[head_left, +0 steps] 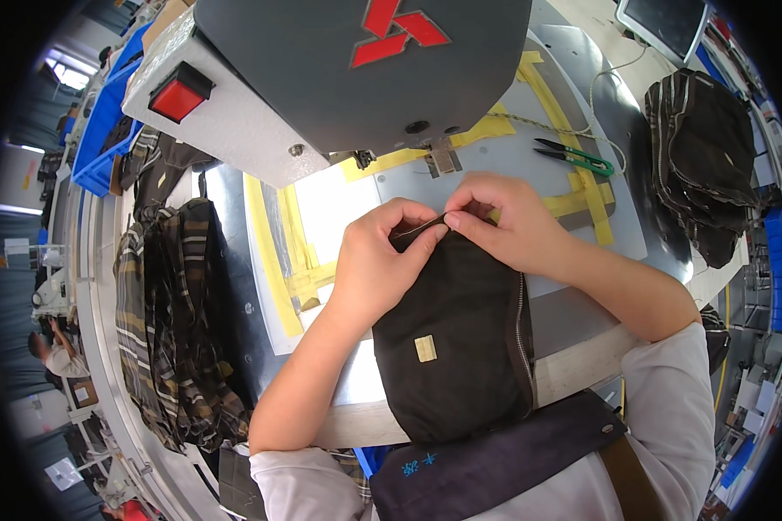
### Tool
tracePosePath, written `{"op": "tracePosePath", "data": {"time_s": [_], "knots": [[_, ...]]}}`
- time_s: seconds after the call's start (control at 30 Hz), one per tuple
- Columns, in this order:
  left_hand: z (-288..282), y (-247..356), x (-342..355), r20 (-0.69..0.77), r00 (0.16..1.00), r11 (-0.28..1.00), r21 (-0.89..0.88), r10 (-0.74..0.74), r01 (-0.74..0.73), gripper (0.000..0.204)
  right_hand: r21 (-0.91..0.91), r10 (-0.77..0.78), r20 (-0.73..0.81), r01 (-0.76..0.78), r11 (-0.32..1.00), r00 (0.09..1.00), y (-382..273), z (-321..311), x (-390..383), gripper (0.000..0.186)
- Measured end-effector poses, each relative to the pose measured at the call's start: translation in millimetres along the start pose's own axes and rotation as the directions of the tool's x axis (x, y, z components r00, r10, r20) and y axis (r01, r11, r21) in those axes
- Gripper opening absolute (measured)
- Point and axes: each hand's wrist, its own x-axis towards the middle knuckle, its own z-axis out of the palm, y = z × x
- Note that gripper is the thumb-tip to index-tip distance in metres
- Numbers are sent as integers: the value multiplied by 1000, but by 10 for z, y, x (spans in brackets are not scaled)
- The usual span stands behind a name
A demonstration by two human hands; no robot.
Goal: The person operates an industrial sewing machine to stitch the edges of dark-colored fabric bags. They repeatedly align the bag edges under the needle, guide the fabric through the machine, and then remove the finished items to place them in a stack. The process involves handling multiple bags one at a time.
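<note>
My left hand [389,252] and my right hand [511,224] both pinch the top edge of a dark fabric piece [456,326], close together. It looks like a bag part, with a metal zipper [520,321] down its right side and a small pale label [426,348] on its face. From my fingers the cloth hangs toward me over the table's front edge. Just beyond my hands is the needle area [443,161] of a sewing machine [365,78]. Green-handled thread snips [573,158] lie to the right of it, apart from my hands.
Yellow tape [274,252] marks the light work plate. Striped and dark fabric pieces [169,321] are heaped at the left; a stack of dark zippered pieces [702,161] sits at the right. A red switch [181,95] is on the machine. Another person [61,356] works far left.
</note>
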Motion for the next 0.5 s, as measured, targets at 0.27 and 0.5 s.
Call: {"op": "tracePosePath", "data": {"time_s": [0.27,0.5], "knots": [[-23,-73,9,-33,999,994,-107,8,-12,12,14,83,28,-84,996,996,-46,-24,-18,16],[10,-81,14,-12,1000,982,-188,21,-23,11,8,55,4,-55,998,998,-13,-7,-28,17]]}}
